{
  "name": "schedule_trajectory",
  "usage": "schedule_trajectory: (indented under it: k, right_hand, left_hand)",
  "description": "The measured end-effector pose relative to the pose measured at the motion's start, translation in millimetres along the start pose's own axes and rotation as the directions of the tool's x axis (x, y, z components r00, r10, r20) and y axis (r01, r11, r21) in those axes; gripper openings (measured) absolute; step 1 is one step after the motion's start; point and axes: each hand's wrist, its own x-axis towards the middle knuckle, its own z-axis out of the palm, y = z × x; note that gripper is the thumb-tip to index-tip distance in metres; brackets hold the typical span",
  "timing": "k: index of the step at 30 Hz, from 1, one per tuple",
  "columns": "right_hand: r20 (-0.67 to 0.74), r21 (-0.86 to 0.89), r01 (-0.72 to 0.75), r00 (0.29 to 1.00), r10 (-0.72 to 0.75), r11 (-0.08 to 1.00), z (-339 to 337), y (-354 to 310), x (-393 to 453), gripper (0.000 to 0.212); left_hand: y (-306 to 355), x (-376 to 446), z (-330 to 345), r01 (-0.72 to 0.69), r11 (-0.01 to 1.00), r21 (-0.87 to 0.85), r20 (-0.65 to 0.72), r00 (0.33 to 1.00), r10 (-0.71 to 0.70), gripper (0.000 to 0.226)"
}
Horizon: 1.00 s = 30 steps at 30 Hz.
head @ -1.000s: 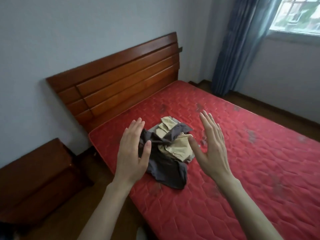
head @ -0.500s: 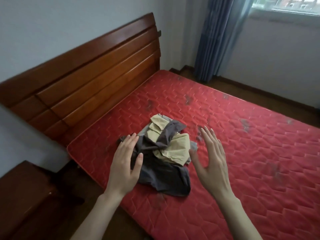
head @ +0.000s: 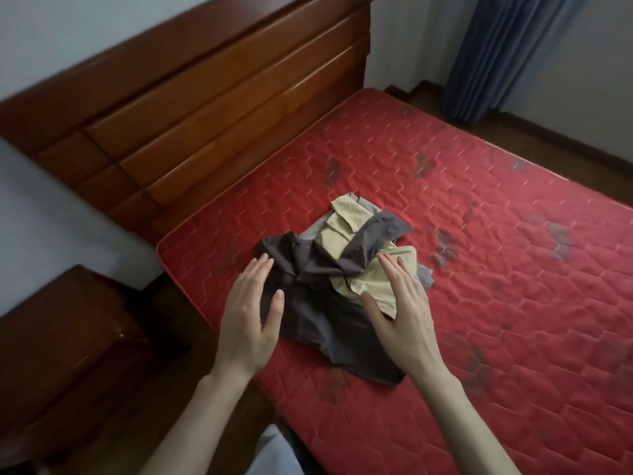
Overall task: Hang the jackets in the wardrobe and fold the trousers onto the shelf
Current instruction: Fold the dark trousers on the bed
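A crumpled pile of clothes lies near the head corner of the red mattress (head: pixel 479 255). A dark grey garment (head: pixel 329 323) sprawls across it, tangled with a beige garment (head: pixel 346 221), and a lighter grey piece (head: pixel 424 277) peeks out on the right. My left hand (head: pixel 250 320) hovers open over the pile's left edge, fingers apart. My right hand (head: pixel 400 310) is open over the beige cloth, palm turned inward; whether it touches the cloth I cannot tell. Neither hand holds anything. No wardrobe or shelf is in view.
A brown wooden headboard (head: pixel 212 108) runs behind the mattress. A dark wooden nightstand (head: pixel 65 341) stands at the left, beside the bed. A blue curtain (head: pixel 507 46) hangs at the far right corner. Dark wooden floor shows between nightstand and bed.
My view has come closer to the bed and tipped downward. Both hands have dropped nearer the pile, the right one now over the beige cloth.
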Motion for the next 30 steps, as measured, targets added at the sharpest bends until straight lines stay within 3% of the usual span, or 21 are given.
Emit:
schedule_trajectory:
  k: [8, 19, 26, 30]
  right_hand:
    - [0.058, 0.005, -0.104, 0.993, 0.104, 0.995, 104, 32, 54, 0.062]
    - [0.167, -0.003, -0.25, 0.954, 0.247, 0.968, 305, 106, 162, 0.062]
    - [0.29, -0.132, -0.164, 0.937, 0.196, 0.978, 407, 147, 222, 0.064]
    - [0.432, -0.305, -0.064, 0.88, 0.198, 0.95, 453, 162, 266, 0.077]
  left_hand:
    - [-101, 53, 45, 0.089, 0.996, -0.003, 0.119, 0.989, -0.088, 0.058]
    - [-275, 138, 149, 0.156, 0.987, 0.037, 0.198, 0.967, -0.16, 0.058]
    - [-362, 174, 207, 0.14, 0.984, 0.108, 0.256, 0.953, -0.164, 0.058]
    - [-398, 188, 227, 0.138, 0.978, 0.154, 0.279, 0.944, -0.177, 0.059]
